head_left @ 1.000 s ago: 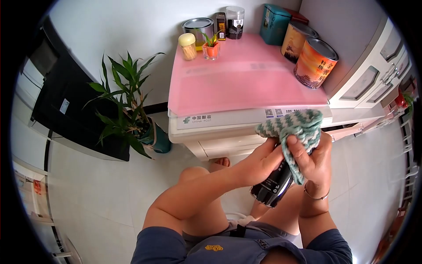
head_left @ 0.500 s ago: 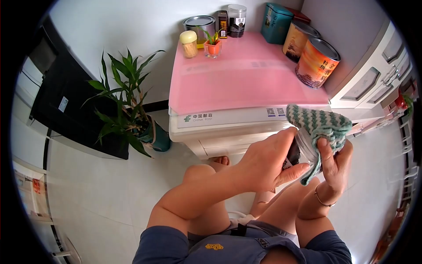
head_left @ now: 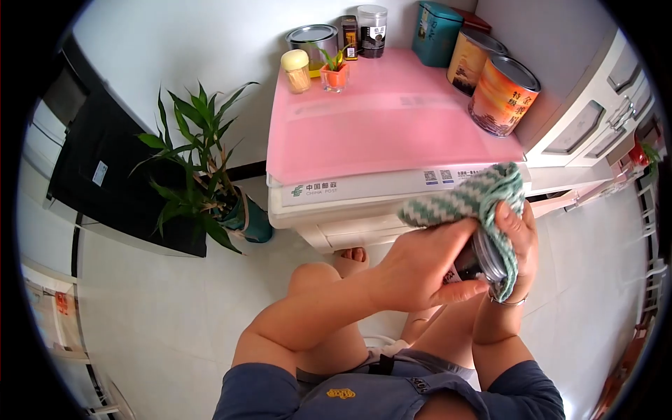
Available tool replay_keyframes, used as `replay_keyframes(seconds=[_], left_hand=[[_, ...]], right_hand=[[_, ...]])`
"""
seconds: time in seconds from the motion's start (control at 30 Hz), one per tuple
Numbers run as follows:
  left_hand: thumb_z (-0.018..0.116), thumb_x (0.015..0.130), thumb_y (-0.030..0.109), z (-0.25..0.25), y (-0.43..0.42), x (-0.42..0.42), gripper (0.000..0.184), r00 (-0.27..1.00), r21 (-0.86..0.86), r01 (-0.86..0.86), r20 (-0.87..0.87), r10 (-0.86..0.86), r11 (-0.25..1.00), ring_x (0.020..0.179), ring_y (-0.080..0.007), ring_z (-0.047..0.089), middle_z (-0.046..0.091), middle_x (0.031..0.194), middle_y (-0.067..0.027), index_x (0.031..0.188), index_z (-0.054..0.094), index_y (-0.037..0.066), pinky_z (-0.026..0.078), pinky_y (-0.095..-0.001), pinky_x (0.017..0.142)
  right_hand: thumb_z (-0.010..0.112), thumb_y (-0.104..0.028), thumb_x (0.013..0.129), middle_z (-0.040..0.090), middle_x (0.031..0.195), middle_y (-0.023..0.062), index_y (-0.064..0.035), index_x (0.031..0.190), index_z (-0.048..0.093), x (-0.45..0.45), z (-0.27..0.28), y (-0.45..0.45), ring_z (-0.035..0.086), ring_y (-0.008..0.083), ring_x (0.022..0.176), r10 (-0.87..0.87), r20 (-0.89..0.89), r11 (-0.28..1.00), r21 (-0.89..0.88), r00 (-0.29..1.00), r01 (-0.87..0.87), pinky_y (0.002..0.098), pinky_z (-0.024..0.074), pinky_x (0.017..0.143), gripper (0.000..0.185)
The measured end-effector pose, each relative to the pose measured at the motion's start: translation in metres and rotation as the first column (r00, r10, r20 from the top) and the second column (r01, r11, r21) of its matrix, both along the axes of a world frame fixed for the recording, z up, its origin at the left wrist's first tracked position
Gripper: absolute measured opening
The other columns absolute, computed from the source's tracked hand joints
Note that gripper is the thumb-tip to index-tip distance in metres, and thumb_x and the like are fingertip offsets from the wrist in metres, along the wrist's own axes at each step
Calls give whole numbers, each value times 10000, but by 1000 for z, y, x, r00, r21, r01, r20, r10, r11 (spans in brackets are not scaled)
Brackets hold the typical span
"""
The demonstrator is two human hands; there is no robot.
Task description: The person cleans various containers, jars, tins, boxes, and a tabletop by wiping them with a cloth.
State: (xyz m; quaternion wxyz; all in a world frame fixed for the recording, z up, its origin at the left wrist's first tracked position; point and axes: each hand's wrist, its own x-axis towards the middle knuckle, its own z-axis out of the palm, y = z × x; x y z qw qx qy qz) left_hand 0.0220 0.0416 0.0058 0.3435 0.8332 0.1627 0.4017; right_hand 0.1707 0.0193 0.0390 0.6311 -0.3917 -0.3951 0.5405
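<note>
While the left hand [head_left: 423,264] clasps a tilted jar [head_left: 473,263] above the right thigh [head_left: 456,323], seemingly to steady it, the right hand [head_left: 526,239] clamps a striped cloth [head_left: 451,205] against its end.

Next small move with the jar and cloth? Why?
I'd probably turn the jar slightly with the left hand, holding the green-and-white cloth against it with the right hand. The left hand grips the jar's body, the cloth wraps only part of its clear end, and a strip facing the camera is uncovered.
</note>
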Motion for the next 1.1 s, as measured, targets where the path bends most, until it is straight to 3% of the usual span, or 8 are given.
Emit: replay_keyframes(seconds=[0.07,0.17,0.33,0.47,0.67,0.83,0.93,1.1], left_hand=[[633,754,312,-4,5,2,606,959,-13,-57,276,58,998,609,-228,544,541,828,-137,1164,355,-37,444,-295,546],[560,825,213,-4,4,1,530,870,-318,5,469,153,948,771,-132,507,517,950,-98,1217,286,-15,423,-265,672],[485,864,149,-10,24,4,445,779,-477,-95,511,364,874,863,-120,466,476,1012,-94,1203,244,-10,393,-269,769],[494,854,122,-18,17,13,454,839,-285,-167,461,288,944,849,-146,488,468,1011,-109,1195,229,-18,405,-278,770],[531,850,225,-23,3,23,527,914,-250,9,394,93,968,847,-207,499,477,980,-145,1213,229,-9,417,-300,739],[559,825,203,-19,8,14,537,919,-124,-205,317,235,971,808,-240,531,495,975,-166,1205,258,-27,428,-303,735],[543,834,161,-11,10,5,479,872,-344,-248,329,363,906,861,-198,520,498,996,-150,1181,275,-33,420,-294,757],[446,882,117,-17,20,5,384,847,-444,-121,421,325,888,928,-143,449,458,1064,-111,1188,263,-25,362,-272,836]], right_hand=[[595,-294,802,578,806,54,12,946,541,-9,-1,-2,538,116,688,-226,-157,973,-85,961,215,252,446,633,343],[437,-344,890,568,933,73,27,1030,511,-21,-26,2,543,140,829,-156,-72,982,95,985,162,272,448,730,403],[509,-112,852,540,956,76,19,1035,504,-39,-49,-6,497,142,882,-267,488,919,388,831,68,276,409,765,225],[514,-81,839,541,959,89,29,1030,497,-39,-53,-7,499,147,893,-298,312,921,343,902,186,287,413,781,222],[406,-386,895,528,998,87,40,1072,472,-16,-22,0,497,147,888,-338,116,935,152,934,319,274,410,770,466],[318,-316,928,487,1063,108,43,1116,434,-29,-45,-2,471,170,950,-398,170,893,296,901,338,295,399,797,421],[427,-138,890,489,1026,109,25,1073,451,-38,-59,-2,481,187,906,-381,436,879,445,815,173,301,389,801,246],[396,-104,896,509,998,79,35,1024,473,-46,-61,4,475,154,910,-249,382,900,431,890,66,276,384,792,204]])
